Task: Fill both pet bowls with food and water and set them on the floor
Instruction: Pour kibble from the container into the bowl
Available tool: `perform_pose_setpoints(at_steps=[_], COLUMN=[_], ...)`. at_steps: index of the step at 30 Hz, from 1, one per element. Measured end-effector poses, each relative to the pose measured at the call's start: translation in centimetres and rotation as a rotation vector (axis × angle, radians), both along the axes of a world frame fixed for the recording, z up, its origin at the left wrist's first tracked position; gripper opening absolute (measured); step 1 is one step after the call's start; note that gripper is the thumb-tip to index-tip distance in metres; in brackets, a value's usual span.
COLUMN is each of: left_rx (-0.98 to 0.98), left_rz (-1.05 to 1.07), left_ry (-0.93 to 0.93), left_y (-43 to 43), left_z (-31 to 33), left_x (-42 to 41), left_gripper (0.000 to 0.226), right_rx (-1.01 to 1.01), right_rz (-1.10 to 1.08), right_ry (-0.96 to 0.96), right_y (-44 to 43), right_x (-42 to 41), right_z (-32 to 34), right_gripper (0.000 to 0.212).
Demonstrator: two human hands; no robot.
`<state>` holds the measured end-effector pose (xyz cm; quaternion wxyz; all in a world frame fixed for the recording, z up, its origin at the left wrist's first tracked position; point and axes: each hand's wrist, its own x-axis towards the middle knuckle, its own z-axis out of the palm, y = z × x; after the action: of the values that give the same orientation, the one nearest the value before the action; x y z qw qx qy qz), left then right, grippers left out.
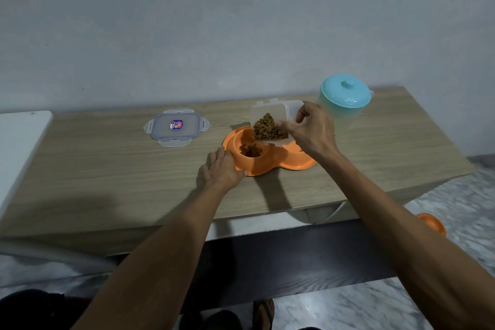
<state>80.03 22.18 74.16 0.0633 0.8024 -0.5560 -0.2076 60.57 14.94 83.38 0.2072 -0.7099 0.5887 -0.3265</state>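
An orange double pet bowl (267, 166) sits on the wooden table (107, 169). My right hand (310, 131) grips a clear plastic food container (270, 118), tilted over the left cup. Brown kibble (267, 127) lies at the container's lower edge, and some kibble (250, 150) is in the left cup. My left hand (222, 169) rests flat against the bowl's left rim. The right cup is mostly hidden behind the container and my right hand. A teal-lidded water pitcher (345, 96) stands at the back right.
The container's clear lid (176, 126) lies on the table to the left. A second orange bowl (432, 224) sits on the marbled floor at the right, below the table edge. A white surface (18, 147) adjoins the table's left end.
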Motion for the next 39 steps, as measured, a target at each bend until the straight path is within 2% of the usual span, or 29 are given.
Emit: perform_pose_setpoints(at_steps=[19,23,27,32,35,39], left_rx=[0.013,0.012,0.017,0.027,0.023,0.027], left_rz=[0.004,0.005,0.009,0.021,0.021,0.043], left_ry=[-0.003,0.004,-0.001,-0.01,-0.006,0.023], left_y=[-0.1,0.0,0.0,-0.1,-0.2,-0.1], left_z=[0.1,0.1,0.2,0.1,-0.2,-0.6], left_x=[-0.1,-0.1,-0.1,-0.3,-0.2,-0.2], left_gripper=[0.074,0.074,0.075,0.075,0.075,0.079], right_rx=[0.004,0.106,0.342,0.523,0.547,0.521], right_rz=[-0.011,-0.056,-0.175,-0.251,-0.238,-0.226], right_ry=[-0.056,-0.168,-0.413,-0.54,-0.568,-0.513], right_y=[0.0,-0.4,-1.6,-4.5,-6.7,-10.1], right_x=[-0.7,-0.9,-1.6,-2.1,-0.8,2.3], right_z=[-0.1,0.0,0.2,-0.6,-1.2,-2.4], right_gripper=[0.049,0.049,0.027,0.019,0.015,0.009])
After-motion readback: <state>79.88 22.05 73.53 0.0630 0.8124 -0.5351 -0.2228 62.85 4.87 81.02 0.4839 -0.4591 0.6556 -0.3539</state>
